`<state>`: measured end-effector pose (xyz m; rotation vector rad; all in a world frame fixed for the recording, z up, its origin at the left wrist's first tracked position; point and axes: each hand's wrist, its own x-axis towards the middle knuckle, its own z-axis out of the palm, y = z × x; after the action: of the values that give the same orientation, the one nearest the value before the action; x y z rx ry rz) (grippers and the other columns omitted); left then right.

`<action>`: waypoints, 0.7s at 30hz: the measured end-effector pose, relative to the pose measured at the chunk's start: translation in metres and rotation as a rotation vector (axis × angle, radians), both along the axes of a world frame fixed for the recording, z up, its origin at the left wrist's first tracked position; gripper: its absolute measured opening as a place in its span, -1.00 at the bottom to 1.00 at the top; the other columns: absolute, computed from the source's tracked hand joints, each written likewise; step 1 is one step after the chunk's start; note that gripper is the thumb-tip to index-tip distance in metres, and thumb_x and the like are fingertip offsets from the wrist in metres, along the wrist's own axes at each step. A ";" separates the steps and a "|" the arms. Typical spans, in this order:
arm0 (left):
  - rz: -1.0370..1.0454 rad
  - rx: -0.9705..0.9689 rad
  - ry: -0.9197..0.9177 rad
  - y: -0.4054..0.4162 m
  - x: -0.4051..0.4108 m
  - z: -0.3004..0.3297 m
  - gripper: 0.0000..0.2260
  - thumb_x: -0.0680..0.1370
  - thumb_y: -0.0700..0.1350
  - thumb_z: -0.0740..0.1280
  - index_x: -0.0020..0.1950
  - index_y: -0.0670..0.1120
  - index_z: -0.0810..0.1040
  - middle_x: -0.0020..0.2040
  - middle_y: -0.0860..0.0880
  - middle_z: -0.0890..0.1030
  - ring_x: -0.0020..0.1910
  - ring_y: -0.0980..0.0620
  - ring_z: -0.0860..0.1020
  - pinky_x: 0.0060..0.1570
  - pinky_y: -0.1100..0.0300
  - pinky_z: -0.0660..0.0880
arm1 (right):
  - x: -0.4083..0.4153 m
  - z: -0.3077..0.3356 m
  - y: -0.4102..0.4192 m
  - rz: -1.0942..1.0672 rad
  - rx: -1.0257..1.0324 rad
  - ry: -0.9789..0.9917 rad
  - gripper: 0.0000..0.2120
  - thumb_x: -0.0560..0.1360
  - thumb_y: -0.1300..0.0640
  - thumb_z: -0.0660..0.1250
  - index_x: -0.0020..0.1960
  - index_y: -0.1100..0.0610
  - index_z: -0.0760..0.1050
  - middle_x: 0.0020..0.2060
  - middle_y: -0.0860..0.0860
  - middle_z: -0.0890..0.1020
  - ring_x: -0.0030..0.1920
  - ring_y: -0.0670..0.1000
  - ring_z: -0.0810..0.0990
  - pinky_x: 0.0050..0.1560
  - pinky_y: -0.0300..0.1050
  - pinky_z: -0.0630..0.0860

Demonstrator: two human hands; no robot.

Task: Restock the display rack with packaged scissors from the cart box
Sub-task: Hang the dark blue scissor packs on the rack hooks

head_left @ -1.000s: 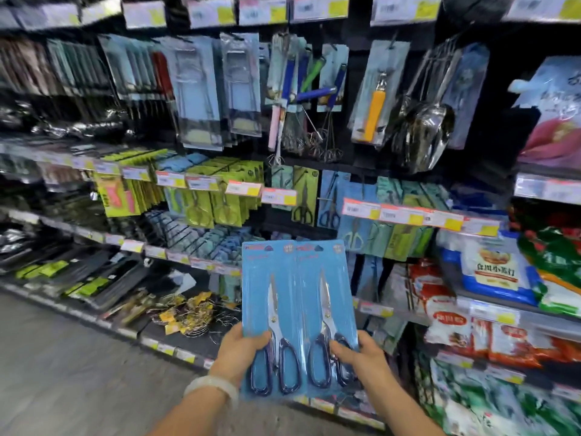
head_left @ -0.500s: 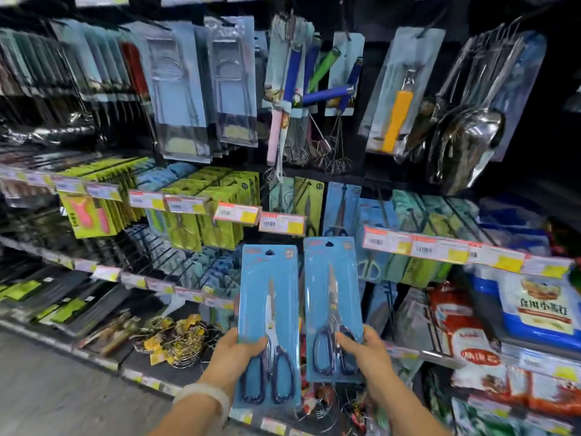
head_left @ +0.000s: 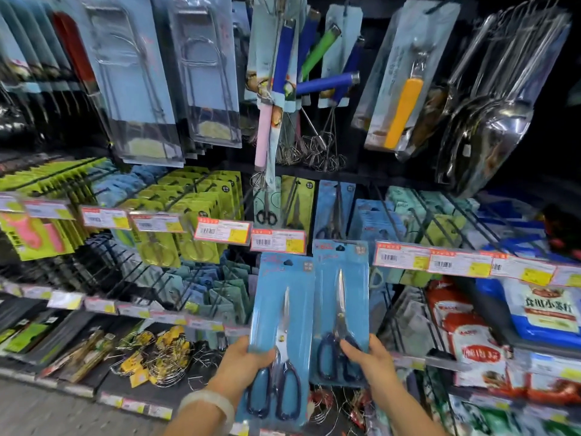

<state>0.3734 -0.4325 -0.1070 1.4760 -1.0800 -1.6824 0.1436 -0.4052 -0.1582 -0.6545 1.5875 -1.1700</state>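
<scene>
On inspection I found the display rack (head_left: 345, 176) stocked on its pegs: green carded packs (head_left: 201, 212) at left, blue scissor packs (head_left: 334, 209) at centre behind the price tags (head_left: 278, 242), and whisks (head_left: 314, 149) hanging above. My left hand (head_left: 242, 363) grasped the left scissors pack (head_left: 281, 335) at its lower left edge, thumb across the front above the dark handles. My right hand (head_left: 372, 361) likewise grasped the right scissors pack (head_left: 341, 309) near its lower right edge; both packs stood upright, side by side, near the rack's centre.
</scene>
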 end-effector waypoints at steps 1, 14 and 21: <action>0.013 0.008 0.010 -0.003 0.000 0.002 -0.80 0.49 -0.32 0.37 -0.18 -0.04 0.46 -0.24 0.07 0.54 -0.25 0.13 0.51 -0.02 0.18 0.40 | 0.001 -0.002 -0.003 -0.001 0.014 0.000 -0.64 0.37 0.14 0.47 0.12 0.07 0.46 0.08 0.04 0.62 0.10 0.14 0.58 0.24 0.24 0.45; -0.072 0.063 -0.006 -0.034 0.006 -0.013 -0.69 0.44 -0.25 0.44 0.17 -0.10 0.56 0.08 -0.03 0.67 0.12 -0.04 0.60 0.33 -0.05 0.40 | 0.003 -0.024 -0.021 -0.003 0.089 -0.042 -0.56 0.37 0.15 0.47 0.21 0.04 0.45 0.10 0.02 0.62 0.12 0.09 0.57 0.25 0.21 0.46; -0.075 0.081 0.009 -0.039 0.005 -0.017 -0.35 0.22 -0.09 0.55 0.28 -0.12 0.47 0.17 -0.08 0.62 0.18 -0.11 0.57 0.30 -0.15 0.42 | -0.004 -0.023 -0.042 0.019 0.085 -0.080 -0.48 0.33 0.07 0.51 0.23 0.03 0.42 0.16 0.02 0.57 0.19 0.11 0.52 0.31 0.23 0.39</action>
<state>0.3786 -0.4718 -0.1240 1.4939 -1.0863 -1.8025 0.1401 -0.4473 -0.1813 -0.5601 1.5510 -1.0956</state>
